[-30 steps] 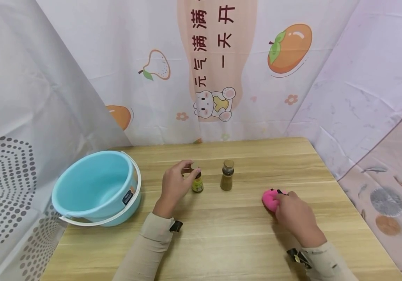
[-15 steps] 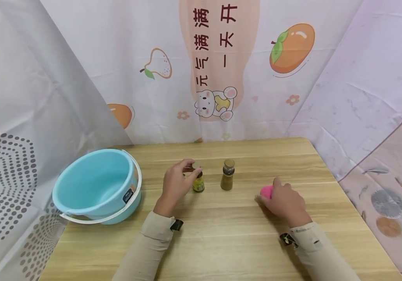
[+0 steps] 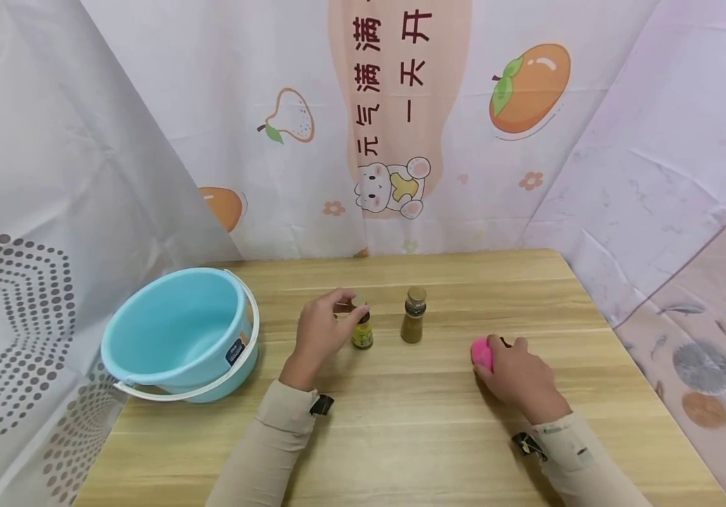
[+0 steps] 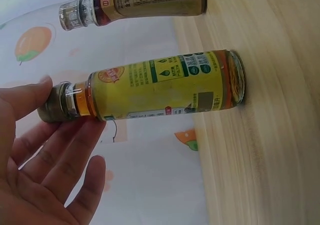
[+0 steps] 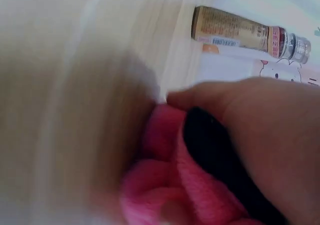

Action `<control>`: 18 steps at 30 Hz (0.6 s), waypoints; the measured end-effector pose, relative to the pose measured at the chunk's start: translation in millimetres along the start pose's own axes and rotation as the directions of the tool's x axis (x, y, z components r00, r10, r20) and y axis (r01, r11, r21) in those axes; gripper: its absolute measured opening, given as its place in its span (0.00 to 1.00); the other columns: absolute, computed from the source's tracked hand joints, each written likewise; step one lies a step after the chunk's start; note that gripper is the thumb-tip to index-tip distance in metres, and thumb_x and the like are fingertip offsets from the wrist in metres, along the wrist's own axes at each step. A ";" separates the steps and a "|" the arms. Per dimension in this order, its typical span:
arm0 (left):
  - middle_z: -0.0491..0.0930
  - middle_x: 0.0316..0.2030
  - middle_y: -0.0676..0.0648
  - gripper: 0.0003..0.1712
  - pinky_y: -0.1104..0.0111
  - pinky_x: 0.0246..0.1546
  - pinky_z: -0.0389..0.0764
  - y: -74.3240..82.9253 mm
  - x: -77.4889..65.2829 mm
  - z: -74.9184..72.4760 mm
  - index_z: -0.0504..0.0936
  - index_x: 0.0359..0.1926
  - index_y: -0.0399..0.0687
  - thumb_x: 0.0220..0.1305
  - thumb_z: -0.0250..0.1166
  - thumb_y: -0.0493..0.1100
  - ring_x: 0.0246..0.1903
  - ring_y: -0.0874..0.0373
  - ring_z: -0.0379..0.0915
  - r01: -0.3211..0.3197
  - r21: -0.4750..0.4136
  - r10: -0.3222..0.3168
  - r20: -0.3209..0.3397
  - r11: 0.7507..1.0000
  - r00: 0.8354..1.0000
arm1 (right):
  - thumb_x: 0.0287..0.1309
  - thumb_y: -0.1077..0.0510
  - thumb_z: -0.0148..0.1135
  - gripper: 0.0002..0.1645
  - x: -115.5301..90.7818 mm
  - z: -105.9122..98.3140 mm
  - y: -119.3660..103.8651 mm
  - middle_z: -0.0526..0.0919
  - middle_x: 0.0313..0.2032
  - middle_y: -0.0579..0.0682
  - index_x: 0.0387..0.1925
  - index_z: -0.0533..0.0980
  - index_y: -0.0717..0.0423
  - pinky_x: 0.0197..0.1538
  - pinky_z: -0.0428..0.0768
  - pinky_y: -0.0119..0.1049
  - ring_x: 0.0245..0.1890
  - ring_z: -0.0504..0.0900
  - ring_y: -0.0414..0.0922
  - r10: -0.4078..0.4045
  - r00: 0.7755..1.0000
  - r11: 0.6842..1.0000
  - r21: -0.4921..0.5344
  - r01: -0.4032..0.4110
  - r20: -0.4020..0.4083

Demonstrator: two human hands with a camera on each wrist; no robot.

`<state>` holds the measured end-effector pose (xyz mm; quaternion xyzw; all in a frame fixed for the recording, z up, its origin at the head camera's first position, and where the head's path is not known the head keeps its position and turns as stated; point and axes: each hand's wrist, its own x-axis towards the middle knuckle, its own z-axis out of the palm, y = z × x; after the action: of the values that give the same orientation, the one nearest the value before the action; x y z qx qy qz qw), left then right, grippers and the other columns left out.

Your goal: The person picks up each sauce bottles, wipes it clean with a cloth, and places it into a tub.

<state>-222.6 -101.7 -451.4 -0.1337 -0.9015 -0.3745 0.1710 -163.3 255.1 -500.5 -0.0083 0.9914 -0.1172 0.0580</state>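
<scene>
My left hand (image 3: 323, 331) pinches the dark cap of a small glass bottle with a yellow-green label (image 4: 160, 87), its thumb on one side and fingers on the other. That bottle stands upright on the wooden table. Right of it stands a taller, slimmer sauce bottle (image 3: 412, 325), with a brown label and a clear cap. My right hand (image 3: 517, 373) grips a bunched pink fluffy cloth (image 5: 160, 185) low over the table at the right. A black strip (image 5: 215, 150) runs along the cloth under the hand. The palm hides much of the cloth.
A light-blue bucket (image 3: 175, 384) with a white handle (image 3: 251, 317) stands at the table's left edge. Printed curtains (image 3: 299, 232) hang behind the table (image 3: 401, 436) and at both sides.
My right hand has shifted its hold on the pink cloth, which moved slightly left. My left hand stays at the bottle's cap. The view has shifted a little.
</scene>
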 end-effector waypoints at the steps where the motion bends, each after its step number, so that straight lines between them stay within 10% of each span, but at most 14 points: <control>1: 0.91 0.41 0.47 0.20 0.56 0.39 0.89 0.3 -0.4 -0.3 0.88 0.50 0.50 0.65 0.74 0.56 0.39 0.55 0.90 0.001 0.000 -0.001 0.005 1.000 1.000 | 0.68 0.38 0.59 0.34 -1.1 0.5 0.7 0.71 0.40 0.72 0.62 0.69 0.58 0.18 0.73 0.50 0.22 0.75 0.57 -0.010 1.000 1.000 0.006 0.010 -0.008; 18: 0.91 0.38 0.50 0.17 0.62 0.39 0.90 1.1 -10.0 -1.0 0.90 0.47 0.50 0.63 0.75 0.54 0.36 0.56 0.90 -0.049 -0.038 0.048 -0.013 0.998 0.999 | 0.66 0.44 0.66 0.33 -1.6 2.1 -35.9 0.79 0.45 0.65 0.65 0.73 0.56 0.27 0.79 0.46 0.32 0.79 0.53 -0.090 0.959 0.968 0.204 0.148 -0.267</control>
<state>-212.9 -102.8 -454.1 -0.1566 -0.8895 -0.3884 0.1827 -161.4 219.8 -494.0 -0.0465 0.9688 -0.2308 -0.0771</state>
